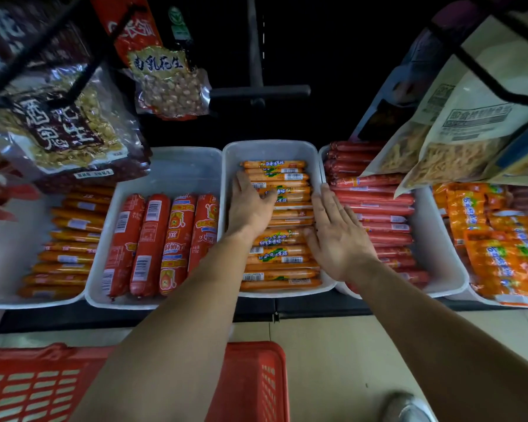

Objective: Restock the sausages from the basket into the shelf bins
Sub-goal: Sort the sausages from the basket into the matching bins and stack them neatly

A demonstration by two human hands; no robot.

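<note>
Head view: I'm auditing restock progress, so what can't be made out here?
1. Red basket: contents hidden by the left forearm, cut off by the bottom edge.
2. Orange sausages in the middle bin: some covered by the left hand and right hand.
3. Thin red sausages: back rows hidden by hanging snack bags.

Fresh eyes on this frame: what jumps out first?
The left hand and right hand lie flat, fingers straight, over the stacked orange sausages in the middle white bin, at the centre of the view. Four fat red sausages lie lengthwise in the next bin to the left. A red basket sits at the bottom edge, under the left arm.
</note>
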